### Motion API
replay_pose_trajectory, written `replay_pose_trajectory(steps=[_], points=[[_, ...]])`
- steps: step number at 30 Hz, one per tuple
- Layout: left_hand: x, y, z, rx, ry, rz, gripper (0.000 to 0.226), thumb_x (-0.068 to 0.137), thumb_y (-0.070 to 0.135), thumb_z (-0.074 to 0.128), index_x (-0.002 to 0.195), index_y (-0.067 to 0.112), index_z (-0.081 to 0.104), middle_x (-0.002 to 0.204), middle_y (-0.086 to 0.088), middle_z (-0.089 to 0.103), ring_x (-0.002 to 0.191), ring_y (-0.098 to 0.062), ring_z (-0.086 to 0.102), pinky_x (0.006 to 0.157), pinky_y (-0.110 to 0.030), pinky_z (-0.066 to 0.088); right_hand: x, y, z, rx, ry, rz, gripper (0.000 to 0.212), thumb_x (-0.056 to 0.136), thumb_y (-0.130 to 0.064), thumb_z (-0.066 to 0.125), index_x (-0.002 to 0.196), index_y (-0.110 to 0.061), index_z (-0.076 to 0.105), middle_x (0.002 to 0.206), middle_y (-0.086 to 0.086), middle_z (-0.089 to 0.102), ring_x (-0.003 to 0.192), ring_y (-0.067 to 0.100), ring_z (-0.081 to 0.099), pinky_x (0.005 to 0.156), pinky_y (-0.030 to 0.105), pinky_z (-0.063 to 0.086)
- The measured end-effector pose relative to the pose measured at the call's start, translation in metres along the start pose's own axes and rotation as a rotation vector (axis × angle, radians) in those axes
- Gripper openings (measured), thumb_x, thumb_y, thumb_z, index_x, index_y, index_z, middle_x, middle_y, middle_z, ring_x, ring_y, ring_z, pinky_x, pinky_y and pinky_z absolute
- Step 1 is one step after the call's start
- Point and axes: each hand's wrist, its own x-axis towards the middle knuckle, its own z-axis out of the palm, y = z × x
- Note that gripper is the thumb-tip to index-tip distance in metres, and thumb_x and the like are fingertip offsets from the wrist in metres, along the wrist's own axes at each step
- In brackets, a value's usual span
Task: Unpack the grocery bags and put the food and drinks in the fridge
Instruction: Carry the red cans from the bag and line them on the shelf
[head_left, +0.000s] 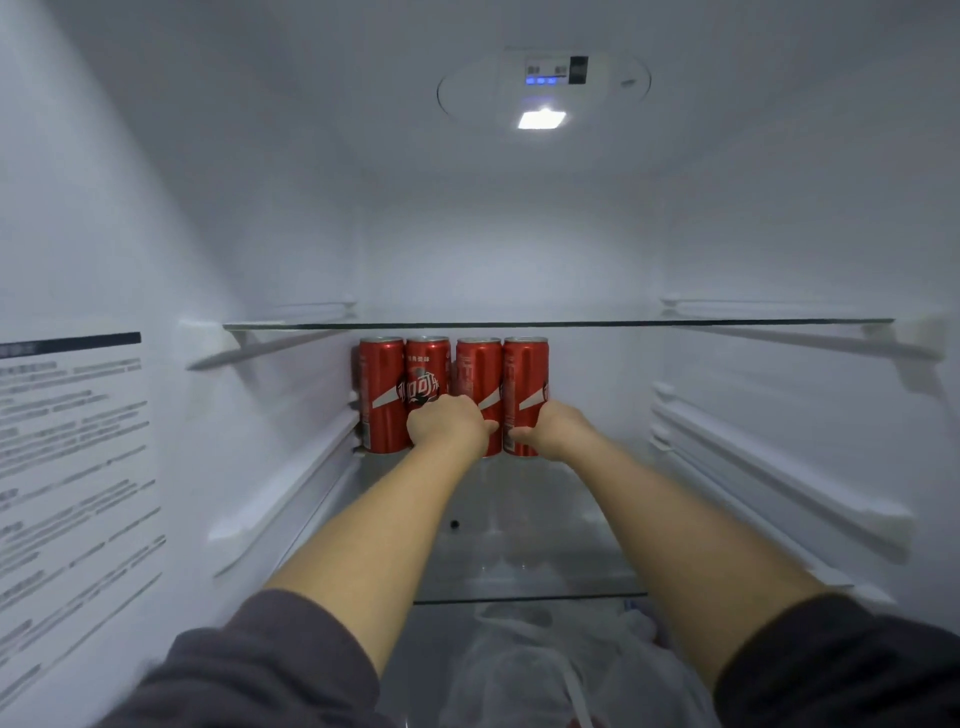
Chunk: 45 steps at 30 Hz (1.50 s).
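Inside a household fridge (260, 208) — white-walled, with a glass shelf (558, 324), lit ceiling lamp (541, 119), printed label (72, 441).

The one wide-angle camera, worn on the person's head, sits close at the mouth of the fridge (493, 249), facing straight in and slightly down, from ceiling lamp (542, 119) to lower glass shelf (545, 561).

Figure: A single lamp (542, 119) in the fridge (311, 78) ceiling gave cool, rather dim light, with small blue indicator lights (540, 80) glowing beside it. Soft shadows lay under the shelf rails (769, 462). The cans (382, 395) were sharp. The wall label (72, 467) and sleeves (260, 670) were blurred, and wide-angle distortion bent the edges.
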Motion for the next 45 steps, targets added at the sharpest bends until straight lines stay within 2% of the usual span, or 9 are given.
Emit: replay_pose_trajectory(steps=[4, 15, 19, 27, 31, 36, 41, 43, 45], points=[[0.006, -0.001, 0.006, 0.005, 0.050, -0.005, 0.045, 0.095, 0.058, 0.046, 0.092, 0.016, 0.062, 0.084, -0.002, 0.059, 0.078, -0.020, 0.056, 0.066, -0.031, 0.041, 0.006, 0.002, 0.011, 0.070, 0.030, -0.016, 0.047, 0.092, -0.035, 0.064, 0.130, -0.009, 0.054, 0.123, 0.011, 0.062, 0.108, 0.029, 0.061, 0.092, 0.037, 0.049], [0.006, -0.004, 0.017, -0.033, 0.123, 0.015, 0.046, 0.099, 0.051, 0.041, 0.101, 0.013, 0.067, 0.100, -0.004, 0.067, 0.095, -0.024, 0.063, 0.068, -0.031, 0.039, 0.006, 0.005, 0.023, 0.044, 0.142, -0.059, 0.041, 0.092, -0.031, 0.065, 0.123, -0.007, 0.053, 0.118, 0.013, 0.064, 0.105, 0.030, 0.062, 0.091, 0.040, 0.051], [0.004, 0.000, 0.014, -0.044, 0.033, 0.007, 0.045, 0.099, 0.051, 0.042, 0.109, 0.014, 0.065, 0.111, -0.005, 0.066, 0.105, -0.025, 0.061, 0.076, -0.031, 0.037, -0.001, 0.004, 0.017, 0.034, 0.105, -0.047, 0.048, 0.092, -0.037, 0.064, 0.129, -0.010, 0.048, 0.124, 0.010, 0.061, 0.110, 0.028, 0.060, 0.091, 0.037, 0.048], [-0.039, 0.019, -0.034, 0.061, -0.043, 0.135, 0.034, 0.096, 0.021, 0.046, 0.127, 0.014, 0.057, 0.126, -0.006, 0.060, 0.114, -0.026, 0.058, 0.076, -0.033, 0.040, -0.080, 0.014, -0.035, -0.707, 0.253, -0.044, 0.064, 0.097, -0.054, 0.044, 0.144, -0.014, 0.030, 0.139, 0.011, 0.045, 0.126, 0.030, 0.043, 0.095, 0.042, 0.039], [-0.085, 0.029, -0.045, -0.124, 0.000, 0.159, 0.033, 0.096, 0.025, 0.045, 0.124, 0.013, 0.057, 0.124, -0.007, 0.060, 0.115, -0.027, 0.057, 0.079, -0.034, 0.042, -0.135, 0.023, -0.063, -0.881, 0.296, -0.051, 0.070, 0.098, -0.055, 0.041, 0.151, -0.015, 0.018, 0.152, 0.011, 0.031, 0.142, 0.034, 0.023, 0.109, 0.053, 0.025], [-0.178, 0.026, -0.029, -0.500, 0.265, 0.310, 0.048, 0.095, 0.031, 0.044, 0.140, 0.013, 0.041, 0.138, -0.009, 0.050, 0.124, -0.030, 0.045, 0.093, -0.041, 0.041, -0.220, 0.031, -0.095, -1.034, 0.202, -0.014, 0.073, 0.102, -0.053, 0.026, 0.155, -0.016, -0.008, 0.164, 0.010, -0.006, 0.149, 0.034, -0.010, 0.116, 0.060, 0.000], [-0.284, 0.036, -0.019, -0.789, 0.420, 0.484, 0.060, 0.095, 0.034, 0.049, 0.149, 0.013, 0.032, 0.151, -0.011, 0.038, 0.141, -0.029, 0.031, 0.114, -0.048, 0.029, -0.343, 0.042, -0.111, -1.115, 0.293, -0.051, 0.075, 0.102, -0.053, 0.025, 0.154, -0.014, -0.012, 0.163, 0.012, -0.010, 0.149, 0.034, -0.014, 0.116, 0.059, -0.006], [-0.332, 0.038, -0.019, -0.864, 0.415, 0.514, 0.063, 0.095, 0.043, 0.042, 0.150, 0.014, 0.031, 0.154, -0.011, 0.035, 0.144, -0.030, 0.026, 0.115, -0.053, 0.025, -0.400, 0.051, -0.117, -1.198, 0.317, -0.069, 0.076, 0.102, -0.053, 0.023, 0.153, -0.014, -0.017, 0.162, 0.013, -0.015, 0.148, 0.036, -0.017, 0.115, 0.060, -0.010], [-0.383, 0.040, -0.020, -0.934, 0.411, 0.551, 0.070, 0.091, 0.050, 0.032, 0.150, 0.013, 0.031, 0.153, -0.011, 0.036, 0.144, -0.032, 0.027, 0.114, -0.055, 0.026, -0.456, 0.065, -0.123, -1.238, 0.384, -0.115, 0.079, 0.099, -0.054, 0.031, 0.155, -0.012, -0.006, 0.163, 0.016, -0.005, 0.149, 0.038, -0.009, 0.114, 0.062, -0.006]])
